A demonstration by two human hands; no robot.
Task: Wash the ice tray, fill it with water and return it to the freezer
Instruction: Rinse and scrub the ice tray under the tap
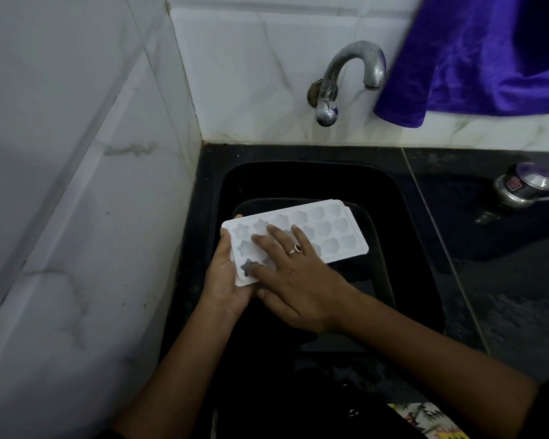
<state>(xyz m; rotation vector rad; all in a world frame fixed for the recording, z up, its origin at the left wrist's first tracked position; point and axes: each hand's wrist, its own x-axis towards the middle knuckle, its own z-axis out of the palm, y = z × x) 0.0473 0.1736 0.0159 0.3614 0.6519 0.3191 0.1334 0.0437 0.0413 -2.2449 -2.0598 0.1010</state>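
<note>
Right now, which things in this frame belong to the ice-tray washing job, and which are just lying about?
In the job: ice tray, gripped at one end by the left hand, with the right hand flat on it; tap; sink.
Lying about: purple cloth hanging beside the tap; pressure cooker on the counter.

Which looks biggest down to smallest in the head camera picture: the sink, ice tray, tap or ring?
Largest to smallest:
1. sink
2. ice tray
3. tap
4. ring

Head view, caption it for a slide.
Left hand holds white ice tray over black sink; right hand presses flat on its moulds.
</note>
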